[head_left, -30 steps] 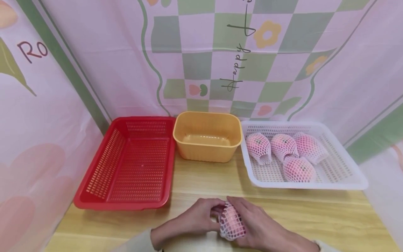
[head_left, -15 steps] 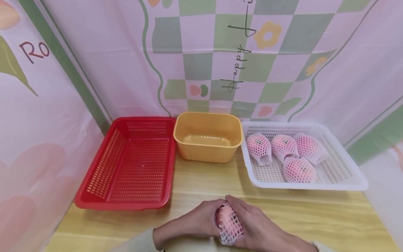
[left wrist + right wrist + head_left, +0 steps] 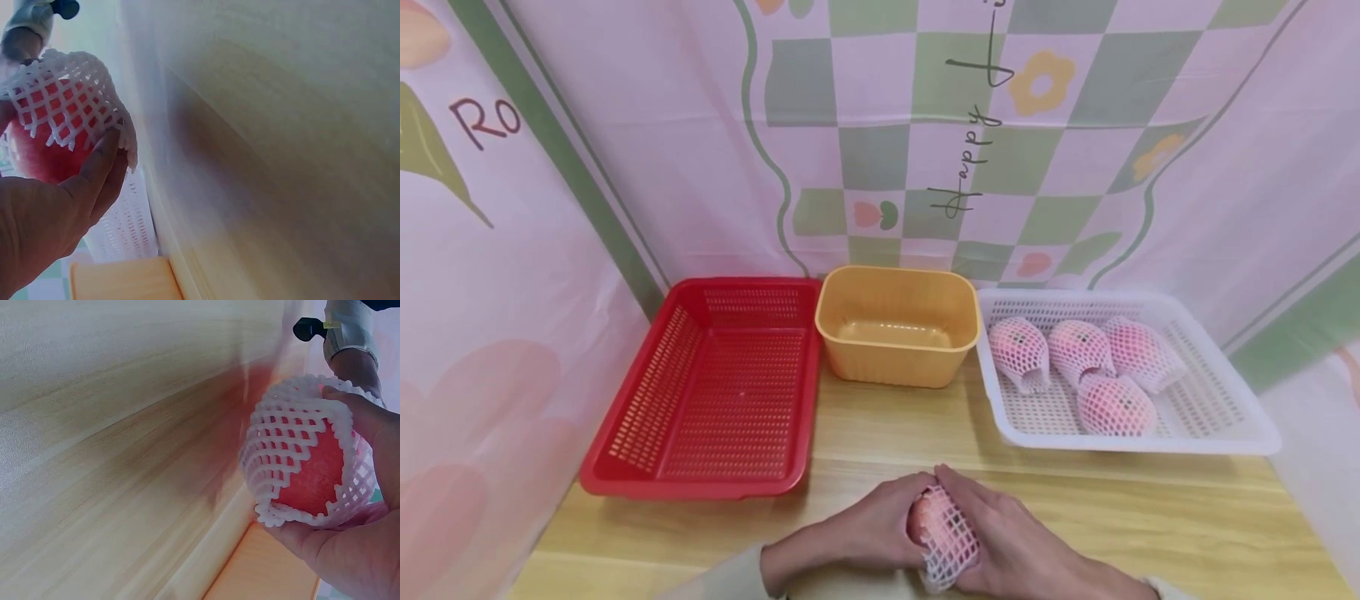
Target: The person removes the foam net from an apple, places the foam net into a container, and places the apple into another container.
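In the head view, a red apple (image 3: 919, 518) in a white foam net (image 3: 953, 546) is between my two hands at the table's front. My left hand (image 3: 880, 525) holds the net's edge, its fingertips on the mesh in the left wrist view. My right hand (image 3: 1011, 533) grips the netted apple from the other side. Bare red skin of the apple (image 3: 47, 156) shows below the net (image 3: 62, 109) in the left wrist view. The right wrist view shows the net (image 3: 275, 450) parted over more red skin. Palms and several fingers hide part of the apple.
Behind my hands on the wooden table (image 3: 880, 442), a red basket (image 3: 733, 400) stands left and a yellow bin (image 3: 895, 362) in the middle. The white basket (image 3: 1210, 408) at right holds several netted fruits (image 3: 1116, 406). A patterned curtain (image 3: 880, 150) hangs behind.
My left hand has moved closer around the apple. The net has shifted slightly down, and more red skin shows on the left side. The baskets and bin stay put.
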Tool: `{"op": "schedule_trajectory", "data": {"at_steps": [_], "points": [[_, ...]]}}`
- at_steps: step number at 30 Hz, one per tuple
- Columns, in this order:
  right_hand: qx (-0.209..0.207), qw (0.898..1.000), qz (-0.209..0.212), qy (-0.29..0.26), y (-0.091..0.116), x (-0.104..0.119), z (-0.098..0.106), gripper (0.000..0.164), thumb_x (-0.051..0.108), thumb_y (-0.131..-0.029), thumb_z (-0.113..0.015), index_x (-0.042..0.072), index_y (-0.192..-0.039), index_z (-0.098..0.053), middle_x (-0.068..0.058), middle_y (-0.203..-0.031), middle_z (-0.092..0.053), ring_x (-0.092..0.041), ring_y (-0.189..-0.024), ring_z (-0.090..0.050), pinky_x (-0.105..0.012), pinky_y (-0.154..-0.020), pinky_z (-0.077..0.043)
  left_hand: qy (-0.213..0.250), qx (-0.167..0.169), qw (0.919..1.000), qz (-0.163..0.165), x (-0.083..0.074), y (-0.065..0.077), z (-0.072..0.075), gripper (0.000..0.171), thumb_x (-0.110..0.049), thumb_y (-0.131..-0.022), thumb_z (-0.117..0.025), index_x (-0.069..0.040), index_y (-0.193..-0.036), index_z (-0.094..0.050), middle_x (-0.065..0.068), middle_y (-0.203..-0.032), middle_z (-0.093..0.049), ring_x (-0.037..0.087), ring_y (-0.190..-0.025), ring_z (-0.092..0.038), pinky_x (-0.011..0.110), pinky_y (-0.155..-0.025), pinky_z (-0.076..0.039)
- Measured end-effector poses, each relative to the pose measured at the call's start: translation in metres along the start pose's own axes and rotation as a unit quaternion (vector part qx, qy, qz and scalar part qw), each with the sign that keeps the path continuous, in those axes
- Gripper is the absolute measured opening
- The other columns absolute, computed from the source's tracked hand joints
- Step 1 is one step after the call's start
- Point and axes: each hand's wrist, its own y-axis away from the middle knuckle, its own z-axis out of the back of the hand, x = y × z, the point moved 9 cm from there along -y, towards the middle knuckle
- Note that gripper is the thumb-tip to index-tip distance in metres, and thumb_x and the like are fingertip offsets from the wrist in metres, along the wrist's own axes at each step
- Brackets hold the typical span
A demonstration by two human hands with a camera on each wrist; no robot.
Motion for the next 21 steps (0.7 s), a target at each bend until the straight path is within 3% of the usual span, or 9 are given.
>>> {"op": "schedule_trajectory", "data": {"at_steps": [5,14,21], "points": [[-0.013,1.0,0.006,-0.006,0.001,0.0,0.003,0.099,0.042,-0.082,-0.092,-0.009,-0.152,-0.045,-0.022,-0.136,-0.068,-0.029,-0.117,-0.071,-0.038,-0.09,-0.063,0.005,-0.004,1.0,0.002,-0.001,0.002,0.002,0.078,-0.013,-0.075,-0.088,-0.016,-0.146,-0.054,-0.01,-0.131,-0.064,-0.002,-0.117,-0.056,0.021,-0.102,-0.048],[-0.041,0.999,0.026,-0.008,0.006,-0.001,0.013,0.087,0.041,-0.087,-0.088,-0.003,-0.152,-0.05,-0.021,-0.134,-0.07,-0.029,-0.112,-0.074,-0.035,-0.089,-0.063,0.063,-0.024,0.9976,0.019,0.005,0.003,0.007,0.078,-0.009,-0.072,-0.084,-0.023,-0.145,-0.059,-0.014,-0.131,-0.066,0.0,-0.118,-0.058,0.025,-0.107,-0.046],[-0.063,0.995,0.058,-0.049,0.011,-0.004,0.022,0.072,0.032,-0.088,-0.086,0.004,-0.148,-0.059,-0.018,-0.137,-0.069,-0.03,-0.117,-0.072,-0.015,-0.104,-0.049,0.099,-0.031,0.9941,0.033,0.01,0.004,0.011,0.075,-0.012,-0.076,-0.088,-0.023,-0.144,-0.059,-0.01,-0.133,-0.066,0.002,-0.119,-0.06,0.025,-0.107,-0.044]]}}
